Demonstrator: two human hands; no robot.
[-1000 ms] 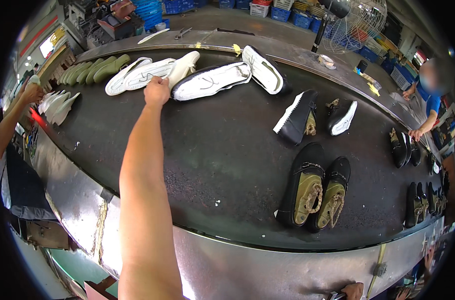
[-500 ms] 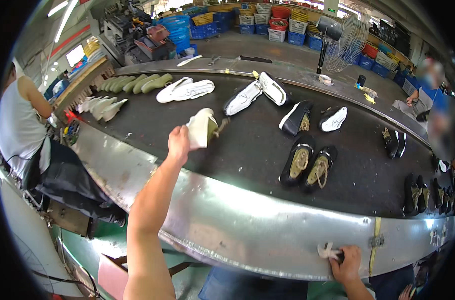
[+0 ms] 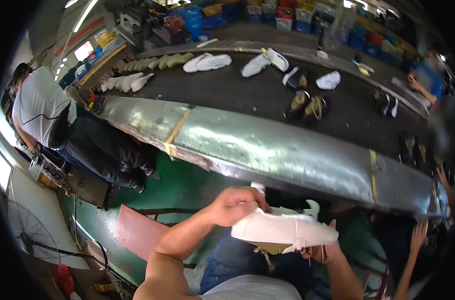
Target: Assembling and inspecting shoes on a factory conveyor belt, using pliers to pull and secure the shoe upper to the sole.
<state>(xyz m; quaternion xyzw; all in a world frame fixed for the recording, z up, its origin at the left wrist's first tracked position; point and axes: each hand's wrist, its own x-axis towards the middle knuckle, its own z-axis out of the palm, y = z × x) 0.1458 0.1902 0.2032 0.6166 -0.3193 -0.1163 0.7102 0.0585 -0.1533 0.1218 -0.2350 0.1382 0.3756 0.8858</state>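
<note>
A cream-white shoe (image 3: 272,231) is held sideways above my lap, with an olive last (image 3: 260,248) and a short cord showing beneath it. My left hand (image 3: 235,205) is closed on the left end of its upper edge, fingers curled. My right hand (image 3: 332,246) grips the other end from below and the side, most of its fingers hidden by the shoe. A white hooked strip (image 3: 312,207) sticks up behind the shoe; what it is fixed to cannot be seen. Something thin near the right fingers is too small to name.
Ahead runs a dark conveyor belt (image 3: 197,92) with a metal edge (image 3: 247,140). On it lie white shoes (image 3: 207,62), dark shoes (image 3: 307,106), pale uppers (image 3: 127,82) and olive lasts (image 3: 172,61). One person (image 3: 47,105) works at left, others at right. A pink board (image 3: 140,232) stands lower left.
My left hand has brought the white shoe from over the belt back to my lap. My right hand has left the metal edge and now holds the shoe too. The view has tilted down.
</note>
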